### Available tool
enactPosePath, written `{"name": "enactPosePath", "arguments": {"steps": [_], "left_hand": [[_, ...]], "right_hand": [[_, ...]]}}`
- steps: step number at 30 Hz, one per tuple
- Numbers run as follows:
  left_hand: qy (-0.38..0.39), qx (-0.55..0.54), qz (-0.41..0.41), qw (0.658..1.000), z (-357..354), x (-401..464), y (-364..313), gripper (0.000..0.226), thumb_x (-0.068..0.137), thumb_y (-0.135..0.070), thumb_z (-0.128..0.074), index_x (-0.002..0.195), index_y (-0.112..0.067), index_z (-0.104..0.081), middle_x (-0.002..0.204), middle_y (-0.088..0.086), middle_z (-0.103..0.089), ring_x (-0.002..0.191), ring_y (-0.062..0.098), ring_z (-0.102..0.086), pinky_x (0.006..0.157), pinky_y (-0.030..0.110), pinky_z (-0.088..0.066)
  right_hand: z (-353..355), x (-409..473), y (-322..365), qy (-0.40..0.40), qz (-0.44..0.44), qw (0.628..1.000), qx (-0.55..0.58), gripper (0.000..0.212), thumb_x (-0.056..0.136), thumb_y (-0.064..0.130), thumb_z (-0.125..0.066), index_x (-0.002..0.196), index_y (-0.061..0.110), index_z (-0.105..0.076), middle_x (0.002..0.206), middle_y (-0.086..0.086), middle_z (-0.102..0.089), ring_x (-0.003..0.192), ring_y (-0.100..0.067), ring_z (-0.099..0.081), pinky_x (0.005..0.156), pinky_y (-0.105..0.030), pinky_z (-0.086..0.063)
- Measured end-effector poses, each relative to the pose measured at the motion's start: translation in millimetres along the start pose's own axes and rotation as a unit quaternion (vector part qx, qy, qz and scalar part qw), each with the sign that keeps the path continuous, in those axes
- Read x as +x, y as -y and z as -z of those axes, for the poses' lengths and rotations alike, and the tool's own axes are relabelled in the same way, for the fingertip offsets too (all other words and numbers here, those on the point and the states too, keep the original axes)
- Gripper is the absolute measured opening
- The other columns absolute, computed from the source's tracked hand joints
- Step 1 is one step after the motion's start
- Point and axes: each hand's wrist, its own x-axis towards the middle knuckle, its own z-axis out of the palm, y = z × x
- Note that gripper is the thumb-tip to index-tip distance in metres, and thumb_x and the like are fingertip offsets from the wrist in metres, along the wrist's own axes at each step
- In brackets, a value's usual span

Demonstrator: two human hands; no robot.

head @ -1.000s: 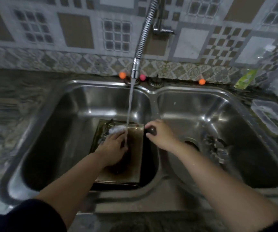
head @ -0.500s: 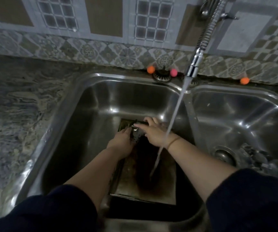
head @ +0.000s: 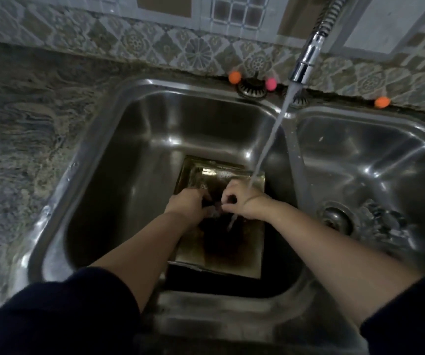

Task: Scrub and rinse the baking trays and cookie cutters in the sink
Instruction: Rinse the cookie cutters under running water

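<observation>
Tray: baking tray [head: 221, 254] lies flat in the bottom of the left sink [head: 119, 160], so dirty water can run off.
Water: tap [head: 306, 60] pours onto the right wrist, to rinse.
Left hand: left hand [head: 185, 204] curls on something small and blurry, maybe a scrubber [head: 215, 212].
Right hand: right hand [head: 244, 201] pinches the same thing.
Cutters: cannot tell where.

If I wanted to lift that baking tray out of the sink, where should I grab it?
Probably the baking tray by its raised near rim, coming from the front. It lies flat in the left basin, and that edge is bare; both hands crowd the far half.
</observation>
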Motion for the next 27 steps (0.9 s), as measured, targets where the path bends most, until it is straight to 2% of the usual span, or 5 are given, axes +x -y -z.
{"name": "enactPosePath", "arguments": {"steps": [8,11,16,21,27], "left_hand": [[-0.016,-0.119,-0.036,0.992,0,-41,-4,0.025,0.083,-0.025,-0.072,0.107,-0.019,-0.07,0.103,0.0,-0.069,0.083,0.005,-0.057,0.062,0.005,-0.039],[-0.031,-0.143,-0.04,0.988,7,-46,-10,0.023,0.082,-0.022,-0.073,0.105,-0.022,-0.07,0.107,-0.003,-0.067,0.092,0.007,-0.059,0.076,0.013,-0.044],[-0.055,-0.154,-0.076,0.984,15,-50,-27,0.022,0.082,-0.02,-0.073,0.103,-0.021,-0.071,0.102,-0.006,-0.065,0.098,0.008,-0.058,0.083,0.018,-0.042],[-0.105,-0.154,-0.091,0.978,17,-53,-35,0.02,0.085,-0.017,-0.07,0.104,-0.021,-0.071,0.097,-0.006,-0.068,0.083,0.007,-0.06,0.077,0.019,-0.047],[-0.191,-0.177,-0.085,0.962,20,-51,-32,0.017,0.082,-0.017,-0.072,0.096,-0.027,-0.07,0.1,-0.005,-0.07,0.086,0.012,-0.065,0.082,0.033,-0.055]], "right_hand": [[-3,-49,9,-0.023,-0.077,0.954,0.288,0.016,0.085,0.025,-0.071,0.099,0.022,-0.063,0.088,-0.001,-0.059,0.078,-0.01,-0.058,0.067,-0.023,-0.051],[3,-58,10,-0.024,-0.139,0.911,0.388,0.029,0.091,0.016,-0.064,0.12,0.017,-0.061,0.093,0.003,-0.06,0.082,-0.008,-0.059,0.063,-0.021,-0.054],[13,-62,13,-0.088,-0.164,0.933,0.307,0.005,0.084,0.017,-0.073,0.086,0.017,-0.069,0.093,0.0,-0.067,0.07,-0.01,-0.065,0.05,-0.02,-0.053],[22,-65,24,-0.134,-0.155,0.947,0.246,0.014,0.085,0.011,-0.07,0.076,0.021,-0.064,0.09,0.002,-0.065,0.068,-0.008,-0.064,0.049,-0.018,-0.053],[33,-66,34,-0.076,-0.22,0.807,0.543,0.02,0.092,-0.001,-0.057,0.107,0.008,-0.065,0.095,-0.01,-0.066,0.078,-0.019,-0.066,0.063,-0.028,-0.059]]}}
